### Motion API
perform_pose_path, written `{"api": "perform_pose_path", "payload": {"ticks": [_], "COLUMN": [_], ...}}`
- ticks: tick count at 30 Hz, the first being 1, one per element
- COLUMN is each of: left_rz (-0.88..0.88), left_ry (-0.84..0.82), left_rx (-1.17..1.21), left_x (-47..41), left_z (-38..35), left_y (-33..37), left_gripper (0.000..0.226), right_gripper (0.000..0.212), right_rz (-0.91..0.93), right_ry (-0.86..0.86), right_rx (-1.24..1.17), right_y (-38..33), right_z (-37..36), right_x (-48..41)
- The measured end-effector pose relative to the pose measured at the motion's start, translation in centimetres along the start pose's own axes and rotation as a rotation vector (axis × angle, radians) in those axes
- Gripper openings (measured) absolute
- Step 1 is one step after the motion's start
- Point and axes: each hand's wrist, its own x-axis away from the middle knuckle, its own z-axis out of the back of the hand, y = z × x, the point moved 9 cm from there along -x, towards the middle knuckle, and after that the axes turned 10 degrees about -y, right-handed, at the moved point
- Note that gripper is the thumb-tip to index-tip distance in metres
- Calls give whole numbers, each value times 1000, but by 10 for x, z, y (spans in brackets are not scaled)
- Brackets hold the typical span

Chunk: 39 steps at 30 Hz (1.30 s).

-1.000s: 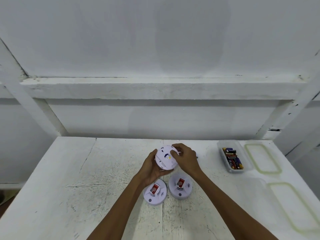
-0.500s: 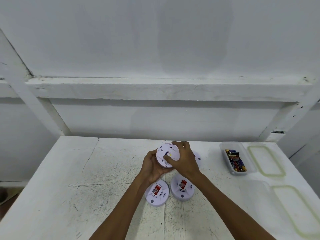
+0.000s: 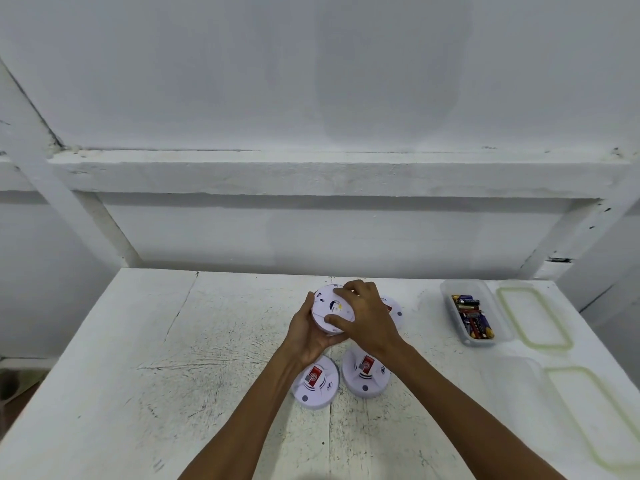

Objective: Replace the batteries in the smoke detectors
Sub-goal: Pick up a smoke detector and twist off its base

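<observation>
I hold a round white smoke detector [image 3: 327, 308] above the table with its back plate facing me. My left hand [image 3: 306, 332] cups it from the left and below. My right hand [image 3: 369, 315] grips its right rim, thumb and fingers curled over the back plate. Two more white detectors with red labels lie face up on the table just below my hands, one at the left [image 3: 315, 382] and one at the right [image 3: 366, 372]. Behind my right hand a further detector [image 3: 394, 308] is partly hidden. A clear tub of batteries [image 3: 472, 317] stands at the right.
The white painted table [image 3: 173, 358] has scratches and a crack. A green-rimmed lid [image 3: 533, 318] lies next to the battery tub. A second clear container [image 3: 512, 379] and its lid [image 3: 595, 414] lie at the near right. A white shelf beam [image 3: 311, 173] runs overhead.
My right hand has shifted round the detector's rim, with the thumb now lower on the back plate. The detector stays in both hands at about the same spot.
</observation>
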Motion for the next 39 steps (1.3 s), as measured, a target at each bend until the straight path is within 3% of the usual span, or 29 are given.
{"api": "perform_pose_path", "payload": {"ticks": [26,30,39], "left_rz": [92,72,62], "left_ry": [3,24,3], "left_rx": [-54,-24,-9], "left_x": [5,5,7], "left_z": [-1,-2,-3], "left_y": [-18,-15,-20], "left_gripper": [54,53,54], "right_gripper": [61,69,66], "right_rz": [67,41,147], "right_ry": [-202,-188,-173], "right_rx": [97,85,273], "right_y": [14,13,0], "right_z": [-14,-7,4], "right_x": [11,8,-3]}}
